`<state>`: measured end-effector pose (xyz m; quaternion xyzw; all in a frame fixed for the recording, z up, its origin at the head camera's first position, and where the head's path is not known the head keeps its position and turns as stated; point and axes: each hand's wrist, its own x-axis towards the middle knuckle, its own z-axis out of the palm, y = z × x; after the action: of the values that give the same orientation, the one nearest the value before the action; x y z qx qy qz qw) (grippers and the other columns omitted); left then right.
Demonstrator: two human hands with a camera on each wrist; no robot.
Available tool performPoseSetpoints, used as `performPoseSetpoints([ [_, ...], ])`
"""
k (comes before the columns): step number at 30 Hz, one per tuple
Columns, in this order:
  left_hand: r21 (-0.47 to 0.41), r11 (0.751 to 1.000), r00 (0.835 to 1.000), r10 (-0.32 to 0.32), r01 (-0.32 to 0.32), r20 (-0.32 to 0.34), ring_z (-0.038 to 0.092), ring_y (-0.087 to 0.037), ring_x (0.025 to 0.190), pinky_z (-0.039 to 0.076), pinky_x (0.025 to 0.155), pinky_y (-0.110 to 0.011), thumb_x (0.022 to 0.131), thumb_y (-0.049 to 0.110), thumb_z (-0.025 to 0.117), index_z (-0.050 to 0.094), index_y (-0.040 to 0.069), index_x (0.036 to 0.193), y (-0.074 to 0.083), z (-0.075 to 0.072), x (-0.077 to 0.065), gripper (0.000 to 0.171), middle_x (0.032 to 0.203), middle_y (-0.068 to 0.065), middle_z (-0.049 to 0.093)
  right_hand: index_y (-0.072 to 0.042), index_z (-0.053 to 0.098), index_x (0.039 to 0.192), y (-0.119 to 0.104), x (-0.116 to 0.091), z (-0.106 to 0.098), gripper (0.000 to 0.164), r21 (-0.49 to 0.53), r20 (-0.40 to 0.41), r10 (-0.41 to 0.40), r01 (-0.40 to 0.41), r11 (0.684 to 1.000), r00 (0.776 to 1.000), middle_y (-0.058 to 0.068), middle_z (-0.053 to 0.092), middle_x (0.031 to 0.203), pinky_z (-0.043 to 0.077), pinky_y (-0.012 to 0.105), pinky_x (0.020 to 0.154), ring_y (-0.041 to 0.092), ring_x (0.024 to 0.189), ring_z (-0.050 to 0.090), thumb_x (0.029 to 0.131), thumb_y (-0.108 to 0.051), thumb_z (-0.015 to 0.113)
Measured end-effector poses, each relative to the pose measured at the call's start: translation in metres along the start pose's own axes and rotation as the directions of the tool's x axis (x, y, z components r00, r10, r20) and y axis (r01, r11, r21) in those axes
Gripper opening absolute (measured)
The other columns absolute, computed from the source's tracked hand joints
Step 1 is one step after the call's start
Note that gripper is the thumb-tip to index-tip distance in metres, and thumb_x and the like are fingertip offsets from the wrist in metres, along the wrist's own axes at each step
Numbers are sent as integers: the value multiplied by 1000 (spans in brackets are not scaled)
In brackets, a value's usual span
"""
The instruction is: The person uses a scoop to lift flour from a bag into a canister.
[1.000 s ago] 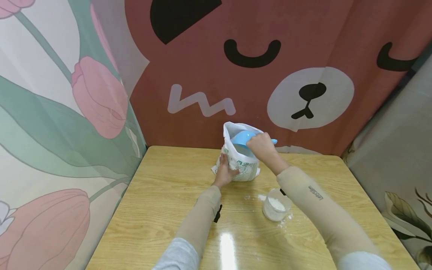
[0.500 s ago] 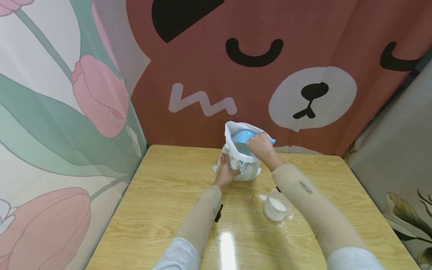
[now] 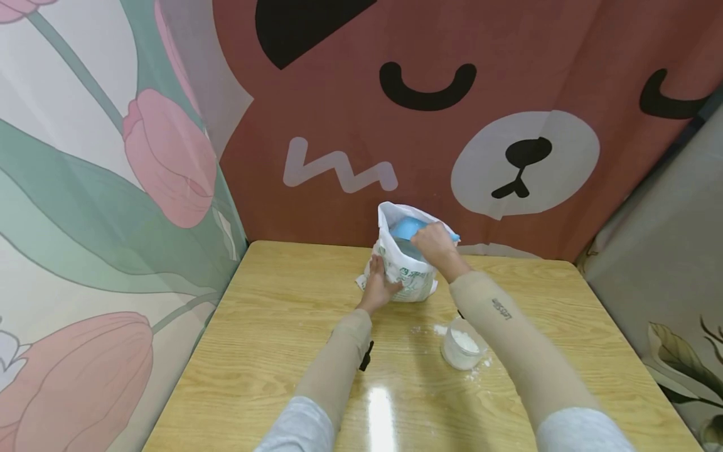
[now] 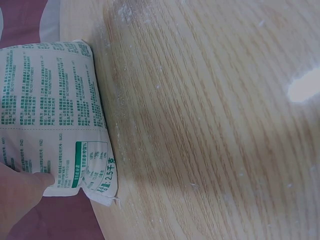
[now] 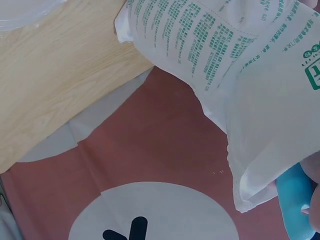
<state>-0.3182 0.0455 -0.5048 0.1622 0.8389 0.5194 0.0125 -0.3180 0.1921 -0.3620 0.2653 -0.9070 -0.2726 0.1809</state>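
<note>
A white flour bag (image 3: 415, 285) with green print stands at the back of the table, its mouth open upward. My left hand (image 3: 377, 290) holds its lower left side, thumb across the printed front; the left wrist view shows that thumb (image 4: 30, 187) on the bag (image 4: 50, 100). My right hand (image 3: 435, 243) grips the handle of a light blue scoop (image 3: 408, 227). The scoop's bowl is down inside the bag's mouth, its underside hidden. In the right wrist view the handle end (image 5: 294, 205) shows beside the bag's upper edge.
A clear round tub (image 3: 460, 359) partly filled with white powder stands under my right forearm. Spilled powder (image 3: 439, 329) lies around it on the wooden table (image 3: 282, 326). A printed curtain (image 3: 316, 213) hangs right behind the table's back edge.
My right hand and the scoop have gone slightly deeper into the bag, with the forearm shifting left. The left hand keeps its place on the bag.
</note>
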Motion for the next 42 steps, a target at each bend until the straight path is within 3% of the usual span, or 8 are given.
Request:
performPoseSetpoints([
  [8,20,1000,1000,6,-5,-5,-1,-34,138,15,110,-43,83,20,68,4,-6,144,1,-1,0,92,151,-21,-5,-14,65,61,-2,2,8,21,36,-24,-6,7,999,1000,-1,60,57,49,35,50,17,52,55,77,-1,63],
  [15,29,1000,1000,6,-6,0,-1,-34,138,16,109,-43,83,20,68,4,-6,144,2,-1,0,92,151,-21,-5,-15,65,62,-2,2,12,20,63,15,-1,0,998,1000,0,62,60,50,37,50,19,53,57,78,-4,63],
  [27,26,999,1000,-21,20,17,-2,-31,139,16,110,-41,84,21,67,2,-3,145,2,-1,-2,92,152,-17,-6,-13,65,63,-8,0,8,18,97,-12,27,-26,995,1000,3,63,61,50,38,49,21,55,58,80,-7,61],
  [32,28,1000,1000,-7,6,6,1,-34,138,17,109,-43,83,20,68,3,-6,144,2,1,-1,93,151,-21,-5,-12,66,64,-10,0,3,20,102,19,59,-61,993,998,4,64,63,50,39,49,21,58,59,82,-8,60],
  [42,10,1000,1000,0,0,-11,1,-34,138,18,109,-43,83,17,68,5,-7,144,1,-1,-1,91,151,-21,-4,-9,65,67,-12,1,-2,18,234,68,80,-94,968,994,7,65,69,51,40,54,24,63,60,82,-4,58],
])
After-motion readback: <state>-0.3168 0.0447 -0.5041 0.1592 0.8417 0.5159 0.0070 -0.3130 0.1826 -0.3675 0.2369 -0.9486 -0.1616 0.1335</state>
